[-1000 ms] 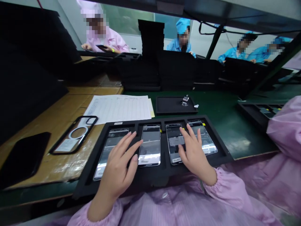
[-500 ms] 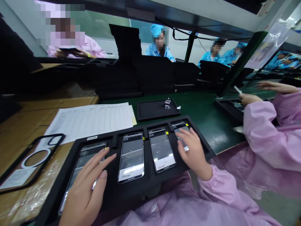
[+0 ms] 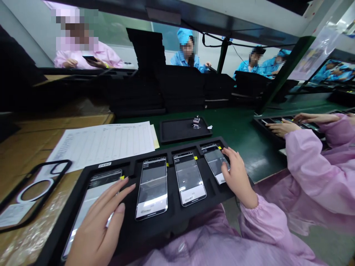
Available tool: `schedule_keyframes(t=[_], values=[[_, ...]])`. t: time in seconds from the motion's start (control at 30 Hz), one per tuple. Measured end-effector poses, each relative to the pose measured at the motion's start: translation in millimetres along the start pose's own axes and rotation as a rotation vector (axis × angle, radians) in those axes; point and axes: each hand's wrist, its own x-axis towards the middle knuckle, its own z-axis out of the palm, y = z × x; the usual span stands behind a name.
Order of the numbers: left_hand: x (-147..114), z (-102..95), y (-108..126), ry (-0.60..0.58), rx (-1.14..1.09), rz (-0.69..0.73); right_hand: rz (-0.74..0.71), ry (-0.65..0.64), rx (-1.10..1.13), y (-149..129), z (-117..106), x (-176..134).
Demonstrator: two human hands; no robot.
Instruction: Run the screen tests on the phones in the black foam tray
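A black foam tray (image 3: 128, 229) holds several smartphones in a row, screens up and lit. Over the leftmost phone (image 3: 90, 195) lies my left hand (image 3: 101, 221), fingers stretched and slightly apart, hiding its lower right part. My right hand (image 3: 239, 177) is at the right edge of the rightmost phone (image 3: 212, 157); its fingers are extended, thumb over the screen. Whether the fingertips touch the glass I cannot tell. Between the hands rest a second phone (image 3: 153, 186) and a third phone (image 3: 190, 179), each with a small yellow tab at its upper right.
Printed sheets (image 3: 105, 144) lie behind the tray. A black-framed clear phone case (image 3: 36, 192) with a white ring is at left. A small black tray (image 3: 180, 131) holds a little metallic item. Stacked black trays (image 3: 183, 88) stand behind. At right, a co-worker's hands (image 3: 285, 128) work over another tray.
My right hand has moved right, from over the rightmost phone to its edge, uncovering more of the screen. My left hand stays nearly in place. The co-worker's hands at right have lowered to their tray.
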Motion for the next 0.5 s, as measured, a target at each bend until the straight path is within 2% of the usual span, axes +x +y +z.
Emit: schedule_keyframes(t=[0.5], values=[[-1.2, 0.1, -1.5, -0.010, -0.030, -0.034, -0.024, -0.068, -0.013, 3.3, 0.3, -0.6]])
